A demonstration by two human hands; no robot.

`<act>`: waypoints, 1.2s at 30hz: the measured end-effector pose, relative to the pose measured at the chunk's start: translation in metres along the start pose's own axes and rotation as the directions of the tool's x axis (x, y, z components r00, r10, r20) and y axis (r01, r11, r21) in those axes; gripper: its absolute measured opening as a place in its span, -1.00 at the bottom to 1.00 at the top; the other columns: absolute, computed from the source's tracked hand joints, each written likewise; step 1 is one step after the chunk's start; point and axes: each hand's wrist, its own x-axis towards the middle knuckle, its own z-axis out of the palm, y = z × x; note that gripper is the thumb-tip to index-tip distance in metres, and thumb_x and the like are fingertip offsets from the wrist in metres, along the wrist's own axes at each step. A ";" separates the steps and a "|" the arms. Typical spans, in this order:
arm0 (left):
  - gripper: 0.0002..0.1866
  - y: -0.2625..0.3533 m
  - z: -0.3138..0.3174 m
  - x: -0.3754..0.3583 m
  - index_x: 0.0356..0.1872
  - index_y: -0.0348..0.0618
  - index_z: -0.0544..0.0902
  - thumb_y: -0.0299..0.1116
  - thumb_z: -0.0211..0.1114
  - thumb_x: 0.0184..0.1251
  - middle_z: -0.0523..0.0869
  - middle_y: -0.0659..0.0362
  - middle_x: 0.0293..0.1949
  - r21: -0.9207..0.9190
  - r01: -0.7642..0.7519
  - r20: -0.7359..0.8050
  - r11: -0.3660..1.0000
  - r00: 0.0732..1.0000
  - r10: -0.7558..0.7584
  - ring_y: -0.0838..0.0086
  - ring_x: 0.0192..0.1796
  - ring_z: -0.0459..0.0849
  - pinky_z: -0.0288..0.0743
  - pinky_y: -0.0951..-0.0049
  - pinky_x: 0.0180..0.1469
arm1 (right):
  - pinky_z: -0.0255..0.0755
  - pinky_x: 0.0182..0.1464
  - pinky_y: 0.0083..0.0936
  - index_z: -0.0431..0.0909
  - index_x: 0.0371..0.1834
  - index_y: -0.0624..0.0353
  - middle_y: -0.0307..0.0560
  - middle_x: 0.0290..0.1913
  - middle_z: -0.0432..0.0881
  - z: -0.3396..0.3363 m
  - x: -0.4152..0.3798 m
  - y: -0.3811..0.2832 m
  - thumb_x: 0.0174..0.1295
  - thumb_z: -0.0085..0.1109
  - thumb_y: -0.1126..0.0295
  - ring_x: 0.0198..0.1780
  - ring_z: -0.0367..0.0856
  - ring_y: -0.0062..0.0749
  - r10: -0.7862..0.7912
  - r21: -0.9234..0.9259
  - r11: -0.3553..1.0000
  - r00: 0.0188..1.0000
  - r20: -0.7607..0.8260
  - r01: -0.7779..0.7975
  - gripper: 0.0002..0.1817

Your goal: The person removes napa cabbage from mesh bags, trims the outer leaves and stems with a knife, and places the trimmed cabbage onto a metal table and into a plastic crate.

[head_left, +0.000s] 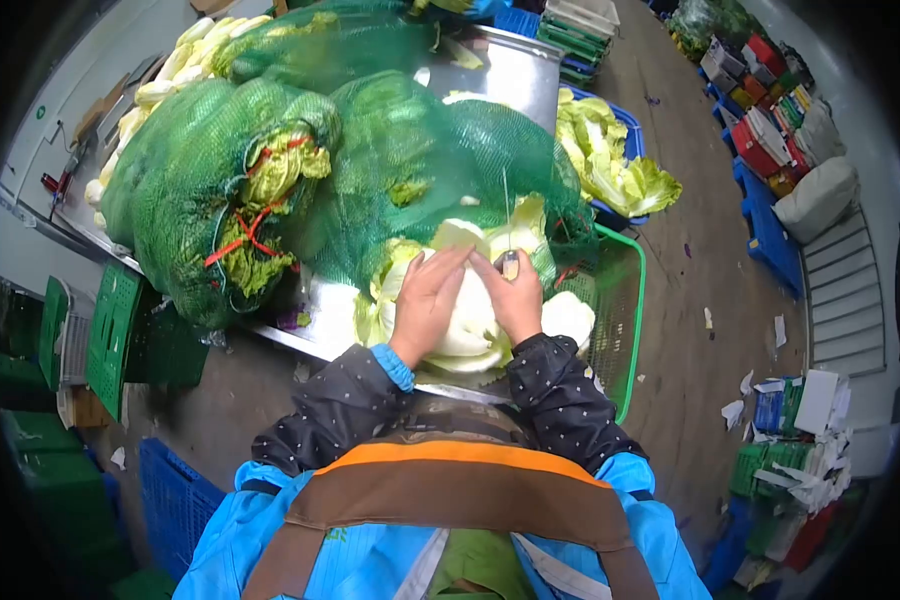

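Note:
A pale napa cabbage lies at the near edge of the metal table, between my two hands. My left hand grips its left side, fingers together against the white leaves. On the other side, my right hand is closed around a small knife, its thin blade pointing away from me; the handle is mostly hidden. My fingertips nearly meet over the cabbage. Loose green outer leaves lie to the left, and another white cabbage piece sits right of my right hand.
Green mesh sacks of cabbages crowd the metal table. A green basket stands at the right, with a blue crate of leaves beyond. Green crates flank the left; scraps litter the floor.

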 end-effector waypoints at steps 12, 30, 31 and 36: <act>-0.13 0.040 -0.019 0.008 0.11 -0.14 0.42 0.02 0.52 -0.33 0.56 -0.01 -0.02 0.239 -0.311 0.250 0.920 0.935 0.251 0.19 0.06 0.52 0.38 0.26 0.11 | 0.41 -0.26 -0.21 0.47 -0.35 0.18 0.08 -0.37 0.62 -0.021 0.016 0.000 -0.09 0.32 -0.13 -0.30 0.59 0.04 -0.006 -0.211 0.977 0.999 -0.035 -0.002 -0.44; -0.23 0.187 -0.076 0.136 -0.06 -0.32 0.48 -0.21 0.60 -0.43 0.61 0.06 -0.16 0.254 -0.411 0.441 0.876 0.855 0.273 0.43 -0.08 0.58 0.46 0.45 -0.02 | 0.34 -0.66 -0.65 0.49 -0.29 0.23 -0.05 -0.46 0.62 -0.114 -0.018 0.079 0.05 0.30 0.33 -0.56 0.56 -0.51 0.281 0.579 0.802 0.948 -0.147 -0.148 -0.74; -0.23 0.200 -0.072 0.138 -0.02 -0.31 0.47 -0.30 0.58 -0.42 0.60 0.06 -0.14 0.155 -0.455 0.385 0.877 0.845 0.371 0.41 -0.06 0.58 0.45 0.43 0.01 | 0.22 -0.77 -0.76 0.48 -0.25 0.24 0.00 -0.45 0.63 -0.125 -0.020 0.053 0.14 0.22 0.35 -0.63 0.54 -0.52 0.228 0.796 0.605 0.963 -0.142 -0.026 -0.78; -0.19 0.174 -0.013 0.107 0.05 -0.24 0.46 -0.38 0.62 -0.42 0.57 -0.02 0.00 0.019 -0.831 0.145 0.555 0.552 0.821 0.18 0.10 0.55 0.41 0.23 0.14 | 0.45 -0.54 -0.65 -0.04 0.38 0.16 0.21 0.19 0.35 -0.148 0.004 -0.009 0.23 0.01 -0.08 0.08 0.50 -0.20 -0.301 0.959 -0.048 0.920 0.252 -0.279 -0.20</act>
